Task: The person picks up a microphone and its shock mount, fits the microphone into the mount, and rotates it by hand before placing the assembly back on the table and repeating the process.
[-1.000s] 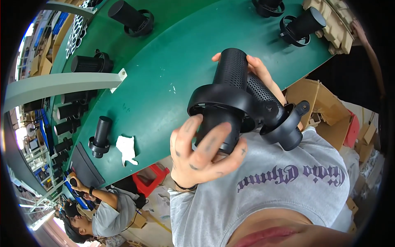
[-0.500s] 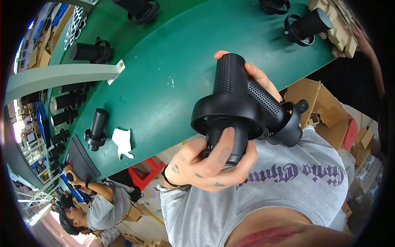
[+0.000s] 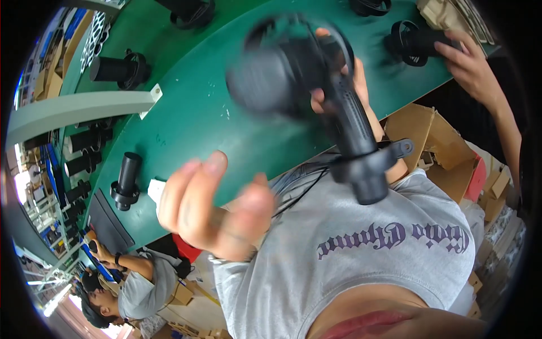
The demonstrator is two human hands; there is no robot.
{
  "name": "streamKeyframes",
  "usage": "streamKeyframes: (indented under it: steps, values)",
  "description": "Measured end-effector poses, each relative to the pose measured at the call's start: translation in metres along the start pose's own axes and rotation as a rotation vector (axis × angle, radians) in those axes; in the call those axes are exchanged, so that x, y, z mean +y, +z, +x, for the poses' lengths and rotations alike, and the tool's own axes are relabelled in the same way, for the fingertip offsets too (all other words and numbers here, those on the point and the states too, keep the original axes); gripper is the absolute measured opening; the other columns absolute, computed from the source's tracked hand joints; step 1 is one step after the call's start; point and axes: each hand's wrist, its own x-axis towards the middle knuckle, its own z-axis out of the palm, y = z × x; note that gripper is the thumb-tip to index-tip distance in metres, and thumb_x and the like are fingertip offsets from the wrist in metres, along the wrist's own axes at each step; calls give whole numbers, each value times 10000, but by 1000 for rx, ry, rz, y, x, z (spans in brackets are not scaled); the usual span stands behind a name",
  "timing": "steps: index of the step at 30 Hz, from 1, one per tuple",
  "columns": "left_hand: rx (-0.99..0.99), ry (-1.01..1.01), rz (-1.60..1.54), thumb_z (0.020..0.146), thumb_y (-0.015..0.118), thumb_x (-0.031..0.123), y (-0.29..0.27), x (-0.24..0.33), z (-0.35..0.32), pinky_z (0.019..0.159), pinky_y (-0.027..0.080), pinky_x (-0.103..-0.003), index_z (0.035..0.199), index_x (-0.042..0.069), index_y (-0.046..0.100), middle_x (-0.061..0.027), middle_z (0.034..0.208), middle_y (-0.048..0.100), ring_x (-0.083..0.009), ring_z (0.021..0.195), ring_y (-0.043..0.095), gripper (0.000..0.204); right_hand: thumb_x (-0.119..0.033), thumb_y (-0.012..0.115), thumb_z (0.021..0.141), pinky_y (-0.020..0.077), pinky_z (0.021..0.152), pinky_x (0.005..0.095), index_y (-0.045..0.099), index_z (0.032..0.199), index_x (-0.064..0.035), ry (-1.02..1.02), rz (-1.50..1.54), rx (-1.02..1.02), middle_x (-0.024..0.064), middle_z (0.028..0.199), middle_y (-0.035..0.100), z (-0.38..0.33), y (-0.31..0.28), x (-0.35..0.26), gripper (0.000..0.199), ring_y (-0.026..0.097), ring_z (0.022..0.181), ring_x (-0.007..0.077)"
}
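My right hand [image 3: 361,85] holds two black microphones above the green table. One, a microphone with a ring-shaped mount [image 3: 265,79], is smeared by motion and tilted toward the left. The other, a slimmer-looking microphone [image 3: 355,124] with a perforated body, points down toward my grey shirt, its mount and bracket low down. My left hand [image 3: 217,212] is raised over the near table edge, fingers apart and slightly blurred, with nothing in it. Partly hidden behind its fingers lies a white cloth-like piece [image 3: 155,189]. Thin dark cables [image 3: 302,186] show between my hands.
Across the green table [image 3: 197,118] stand more microphones [image 3: 127,178], several at the far left. A co-worker's hand [image 3: 471,65] grips a microphone [image 3: 415,42] beside a moulded tray [image 3: 451,17]. A grey metal arm [image 3: 84,107] crosses the left; an open carton [image 3: 446,147] stands right.
My left hand has let go of the microphone and moved left. My right hand has swung the microphones apart, one up and left. At right, the co-worker's hand has taken hold of a microphone.
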Motion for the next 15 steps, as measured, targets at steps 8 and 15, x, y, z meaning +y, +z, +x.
streamKeyframes:
  steps: [8, 15]
  values:
    - [-594, -491, -337, 550, 865, 537, 12, 33, -26, 574, 541, -298, 1153, 12, 526, -77, 938, 635, -222, 755, 643, 868, -534, 426, 966, 554, 617, 270, 464, 1287, 66, -19, 112, 221, 104, 1006, 604, 29, -5, -7, 682, 591, 767, 152]
    - [-492, -517, -250, 495, 911, 352, 8, 40, -27, 447, 399, -232, 1122, 9, 547, -54, 826, 617, -137, 560, 579, 802, -583, 431, 945, 549, 680, 259, 564, 1120, 24, -70, -57, 286, 91, 991, 609, 24, 13, 7, 646, 603, 759, 152]
